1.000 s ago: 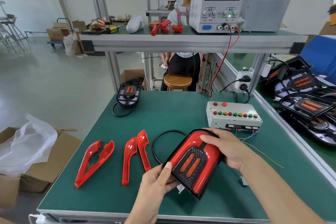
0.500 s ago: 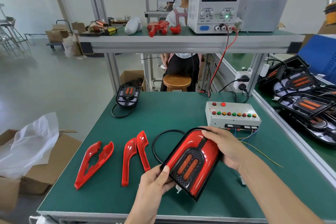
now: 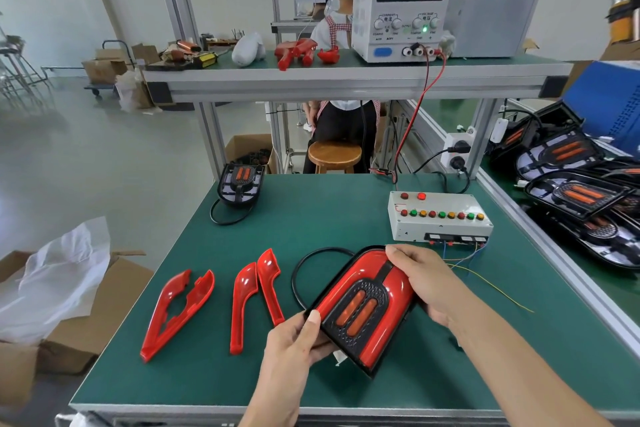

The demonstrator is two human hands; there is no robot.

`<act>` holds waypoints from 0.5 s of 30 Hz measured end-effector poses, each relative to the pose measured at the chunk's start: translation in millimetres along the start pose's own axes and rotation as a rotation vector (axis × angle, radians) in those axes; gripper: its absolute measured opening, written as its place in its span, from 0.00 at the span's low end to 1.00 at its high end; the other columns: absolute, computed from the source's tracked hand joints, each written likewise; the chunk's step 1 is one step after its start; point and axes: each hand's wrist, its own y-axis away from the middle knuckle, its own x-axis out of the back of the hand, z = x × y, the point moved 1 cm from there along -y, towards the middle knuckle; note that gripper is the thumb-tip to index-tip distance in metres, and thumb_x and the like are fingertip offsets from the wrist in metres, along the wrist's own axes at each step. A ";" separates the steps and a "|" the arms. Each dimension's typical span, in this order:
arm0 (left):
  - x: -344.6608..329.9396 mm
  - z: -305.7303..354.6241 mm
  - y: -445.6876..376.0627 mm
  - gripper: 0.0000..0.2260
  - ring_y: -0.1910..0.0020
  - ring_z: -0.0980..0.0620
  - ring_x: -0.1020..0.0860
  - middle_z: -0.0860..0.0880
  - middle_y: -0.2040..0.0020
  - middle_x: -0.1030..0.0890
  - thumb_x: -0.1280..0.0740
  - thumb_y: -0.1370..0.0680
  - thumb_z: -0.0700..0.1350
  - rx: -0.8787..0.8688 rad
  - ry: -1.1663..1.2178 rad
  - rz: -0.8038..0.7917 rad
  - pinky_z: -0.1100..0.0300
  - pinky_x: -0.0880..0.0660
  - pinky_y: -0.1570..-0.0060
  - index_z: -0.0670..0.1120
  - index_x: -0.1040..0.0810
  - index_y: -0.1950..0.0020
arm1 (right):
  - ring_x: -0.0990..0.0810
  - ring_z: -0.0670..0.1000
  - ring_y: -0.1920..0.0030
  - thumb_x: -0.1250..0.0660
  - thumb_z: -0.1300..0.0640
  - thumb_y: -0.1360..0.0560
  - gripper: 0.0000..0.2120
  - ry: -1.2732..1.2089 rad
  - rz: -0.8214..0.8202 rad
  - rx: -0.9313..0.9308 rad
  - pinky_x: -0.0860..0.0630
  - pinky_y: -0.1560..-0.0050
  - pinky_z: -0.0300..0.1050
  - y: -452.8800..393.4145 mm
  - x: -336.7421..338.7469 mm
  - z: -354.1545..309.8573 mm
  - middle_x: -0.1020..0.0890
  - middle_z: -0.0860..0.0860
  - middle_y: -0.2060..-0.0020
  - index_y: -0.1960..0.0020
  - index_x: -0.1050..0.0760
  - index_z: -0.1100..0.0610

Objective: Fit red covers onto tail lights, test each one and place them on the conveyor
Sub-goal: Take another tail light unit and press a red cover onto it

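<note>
A black tail light [image 3: 360,312] with red covers fitted and two orange strips is held tilted just above the green table [image 3: 329,218]. My left hand [image 3: 294,343] grips its near left corner, thumb on top. My right hand [image 3: 420,282] grips its far right edge, fingers curled over the top. Its black cable [image 3: 301,267] loops behind it. Two loose pairs of red covers lie on the left, one pair [image 3: 176,312] further left, the other pair [image 3: 256,295] next to the light. An uncovered tail light [image 3: 240,184] lies at the far left corner.
A white test box [image 3: 440,218] with coloured buttons sits at the right rear, loose wires trailing from it. A power supply [image 3: 401,7] reading 12.00 stands on the shelf. Several tail lights [image 3: 578,198] lie on the conveyor at right. Cardboard boxes [image 3: 69,308] stand left.
The tail light has shifted slightly in my hands; both hands keep their grip. The view has drifted a little.
</note>
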 end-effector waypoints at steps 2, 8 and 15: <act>-0.2 2.1 0.4 0.15 0.45 0.42 0.15 0.39 0.46 0.14 0.40 0.14 0.43 0.000 0.016 0.020 0.58 0.17 0.50 0.43 0.14 0.44 | 0.14 0.50 0.54 0.34 0.45 0.19 0.11 0.072 -0.020 0.031 0.20 0.46 0.47 5.2 4.7 -0.1 0.13 0.50 0.56 0.52 0.18 0.50; -3.9 4.3 -2.9 0.14 0.48 0.42 0.14 0.38 0.48 0.14 0.41 0.14 0.42 0.007 0.039 0.052 0.57 0.18 0.52 0.38 0.16 0.43 | 0.23 0.35 0.40 0.30 0.39 0.27 0.28 -0.016 -0.030 0.125 0.29 0.36 0.39 16.0 10.9 1.1 0.23 0.35 0.41 0.30 0.32 0.41; -7.9 13.4 -10.1 0.15 0.60 0.45 0.16 0.37 0.61 0.17 0.41 0.15 0.40 -0.030 0.292 0.223 0.53 0.15 0.54 0.34 0.19 0.52 | 0.18 0.42 0.56 0.36 0.67 0.24 0.18 0.502 0.271 0.497 0.25 0.52 0.38 45.7 -6.2 47.1 0.16 0.39 0.58 0.55 0.22 0.42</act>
